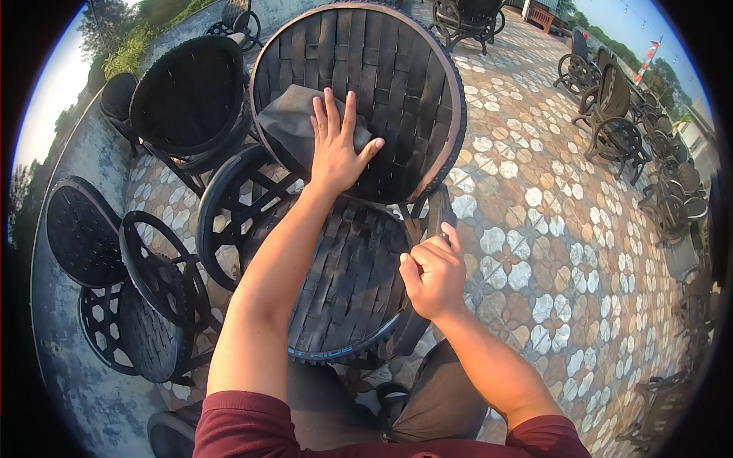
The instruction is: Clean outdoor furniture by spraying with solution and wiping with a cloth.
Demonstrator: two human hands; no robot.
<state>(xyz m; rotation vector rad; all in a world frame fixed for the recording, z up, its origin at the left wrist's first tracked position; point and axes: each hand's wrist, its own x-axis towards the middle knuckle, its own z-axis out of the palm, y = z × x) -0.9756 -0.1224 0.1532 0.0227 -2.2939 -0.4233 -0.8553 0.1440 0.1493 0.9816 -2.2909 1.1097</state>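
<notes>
Before me stands a chair with a round backrest [401, 74] of woven black strips and a tyre-like knobbly rim. My left hand [338, 143] lies flat with fingers spread on a grey cloth [292, 117], pressing it against the lower left of the backrest. Below is the round woven seat [349, 275], partly behind my left forearm. My right hand [436, 269] is curled at the chair's right armrest [440, 209], thumb and one finger raised; whether it grips the armrest is hard to see.
Similar chairs stand at the left [186, 94], [86, 235] beside a weathered low wall [80, 343]. More chairs [618, 137] line the right side. The floor [532, 229] has a patterned stone-like surface. Another chair [467, 20] stands beyond the backrest.
</notes>
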